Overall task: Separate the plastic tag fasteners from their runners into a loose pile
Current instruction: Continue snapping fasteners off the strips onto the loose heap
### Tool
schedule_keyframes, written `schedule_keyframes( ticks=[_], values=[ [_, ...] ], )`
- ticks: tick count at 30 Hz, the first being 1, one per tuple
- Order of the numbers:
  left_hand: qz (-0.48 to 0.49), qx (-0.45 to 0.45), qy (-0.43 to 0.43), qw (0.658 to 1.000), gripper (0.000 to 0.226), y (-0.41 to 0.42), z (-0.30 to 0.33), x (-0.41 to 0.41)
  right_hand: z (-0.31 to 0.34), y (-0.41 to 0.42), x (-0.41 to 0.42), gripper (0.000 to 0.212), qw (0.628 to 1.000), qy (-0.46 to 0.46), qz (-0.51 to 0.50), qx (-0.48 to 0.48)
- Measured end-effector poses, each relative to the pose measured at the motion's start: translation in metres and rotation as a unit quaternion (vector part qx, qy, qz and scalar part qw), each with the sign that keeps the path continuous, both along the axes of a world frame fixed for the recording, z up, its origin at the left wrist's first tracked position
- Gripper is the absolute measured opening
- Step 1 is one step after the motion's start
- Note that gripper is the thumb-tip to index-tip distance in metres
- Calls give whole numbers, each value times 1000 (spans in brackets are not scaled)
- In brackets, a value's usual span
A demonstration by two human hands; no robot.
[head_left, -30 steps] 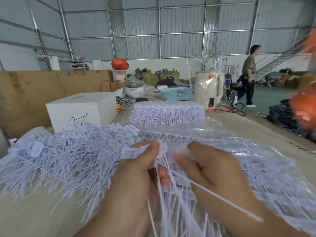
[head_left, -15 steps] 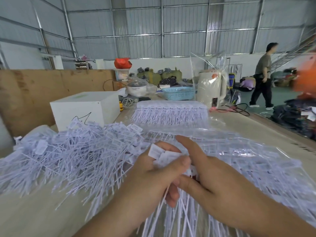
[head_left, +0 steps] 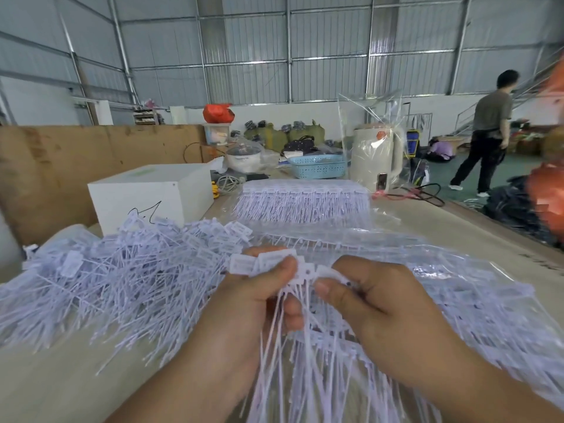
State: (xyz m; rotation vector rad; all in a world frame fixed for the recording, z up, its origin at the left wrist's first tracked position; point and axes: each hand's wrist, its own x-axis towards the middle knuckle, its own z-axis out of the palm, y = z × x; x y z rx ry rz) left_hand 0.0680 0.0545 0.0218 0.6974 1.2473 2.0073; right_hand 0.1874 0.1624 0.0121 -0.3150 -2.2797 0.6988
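Observation:
A strip of white plastic tag fasteners [head_left: 305,271] still on its runner is held up in front of me, its long tails hanging toward me. My left hand [head_left: 244,306] pinches the flat heads at the strip's left end between thumb and fingers. My right hand [head_left: 375,303] pinches the strip's right part, thumb on top. A loose pile of separated fasteners [head_left: 116,270] spreads over the table to the left. More fasteners on runners [head_left: 476,303] lie on clear plastic under and right of my hands.
A neat stack of fastener strips [head_left: 305,199] lies farther back on the table. A white box [head_left: 146,193] stands at the back left, a blue basket [head_left: 317,166] and a bagged kettle [head_left: 375,154] behind. A person [head_left: 485,132] walks on the floor at the right.
My hands, which overlapped half a second ago, have drawn apart sideways, and the strip's heads now show between them. The person at the right has walked farther right.

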Motion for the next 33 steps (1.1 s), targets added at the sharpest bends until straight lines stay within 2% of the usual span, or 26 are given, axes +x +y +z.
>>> schedule_keyframes(
  ticks=[2,5,7,9,11,12,14,15,17,21,23,26,27,30,33],
  values=[
    [-3,13,-58,998,11,3,1,4,-1,-9,-4,28,998,55,-18,-4],
    [17,22,-100,995,10,4,0,7,-3,-16,-8,33,994,97,-44,0],
    [40,26,-130,990,8,1,0,-1,-2,-13,-5,38,985,152,-66,-44],
    [67,34,-139,988,5,-4,2,-13,3,-8,1,33,974,198,-56,-91],
    [47,4,-83,995,8,-6,1,-16,4,-5,5,10,979,167,16,-114],
    [22,-16,-38,999,14,-5,0,-12,3,-6,5,13,984,116,55,-121],
    [-20,-23,31,999,26,-3,-2,0,-4,-3,2,50,991,24,103,-79],
    [-35,-17,46,998,29,-2,-2,4,-6,-2,-1,59,992,-3,111,-62],
    [-50,-13,57,997,33,-3,-3,6,-8,-1,-3,68,991,-32,118,-53],
    [-71,-24,135,988,20,-3,-6,4,-12,3,-3,75,992,-62,107,-17],
    [-59,-19,149,987,22,-3,-5,4,-10,3,-4,68,990,-56,130,-29],
    [-7,-11,131,991,16,-3,-3,-1,-2,3,-1,23,982,-64,169,-46],
    [8,-12,127,992,18,-3,-3,-4,0,4,2,17,981,-81,165,-63],
    [27,-2,117,993,21,-2,-5,-5,0,9,7,37,984,-101,116,-89],
    [36,14,91,995,12,0,-4,-1,-1,7,5,34,992,-63,72,-81]
  ],
)
